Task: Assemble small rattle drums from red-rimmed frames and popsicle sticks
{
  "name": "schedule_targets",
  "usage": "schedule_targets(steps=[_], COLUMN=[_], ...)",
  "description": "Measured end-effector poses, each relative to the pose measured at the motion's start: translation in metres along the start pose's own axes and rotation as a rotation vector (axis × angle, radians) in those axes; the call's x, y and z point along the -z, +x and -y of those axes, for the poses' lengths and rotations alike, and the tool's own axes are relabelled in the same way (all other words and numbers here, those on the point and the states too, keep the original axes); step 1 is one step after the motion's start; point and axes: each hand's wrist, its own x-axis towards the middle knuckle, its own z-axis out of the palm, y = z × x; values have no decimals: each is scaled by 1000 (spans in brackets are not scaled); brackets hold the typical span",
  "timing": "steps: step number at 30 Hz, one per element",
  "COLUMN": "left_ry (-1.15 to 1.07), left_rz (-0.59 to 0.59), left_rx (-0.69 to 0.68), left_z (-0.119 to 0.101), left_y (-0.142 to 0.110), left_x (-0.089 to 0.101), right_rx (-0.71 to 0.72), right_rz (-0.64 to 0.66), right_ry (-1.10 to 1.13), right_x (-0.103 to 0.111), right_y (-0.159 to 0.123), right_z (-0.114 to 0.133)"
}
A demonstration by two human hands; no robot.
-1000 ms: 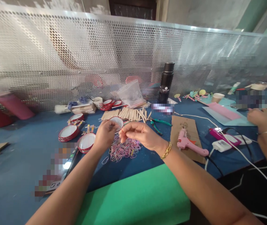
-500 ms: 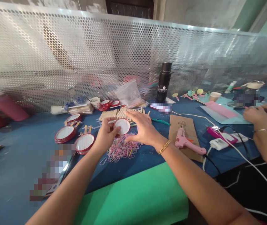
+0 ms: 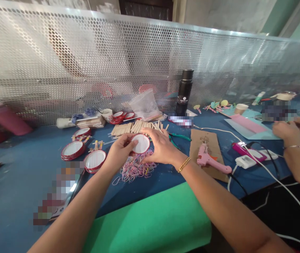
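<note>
The left hand (image 3: 121,149) pinches the disc (image 3: 140,144) between thumb and fingers. The right hand (image 3: 163,147) curves beside the disc, thumb and fingers spread; contact is unclear. Bands (image 3: 137,170) lie beneath the fingers.

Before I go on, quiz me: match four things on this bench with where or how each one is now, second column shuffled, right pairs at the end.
Things
1. Red-rimmed white disc
2. Pink glue gun
3. Black bottle
4. Thin coloured loops

Places and states
A. Standing upright in front of the perforated screen
B. Heaped between the wooden sticks and the green sheet
C. Held in the left hand
D. Lying on the brown cardboard

Right pairs: 1-C; 2-D; 3-A; 4-B
</note>
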Motion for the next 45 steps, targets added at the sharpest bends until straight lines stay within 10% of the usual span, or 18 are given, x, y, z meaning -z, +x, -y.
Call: schedule_targets(steps=[10,28,45], left_ry=[-102,-274,-247], left_rz=[157,111,78], left_rx=[67,120,90], left_z=[-5,-16,-15], left_y=[-5,-15,-13], left_x=[-2,-10,-8], right_rx=[21,-13,-46], right_rz=[10,-29,-71], right_ry=[134,631,646], right_x=[-5,-14,-16], right_y=[1,3,5], right_z=[2,-1,-3])
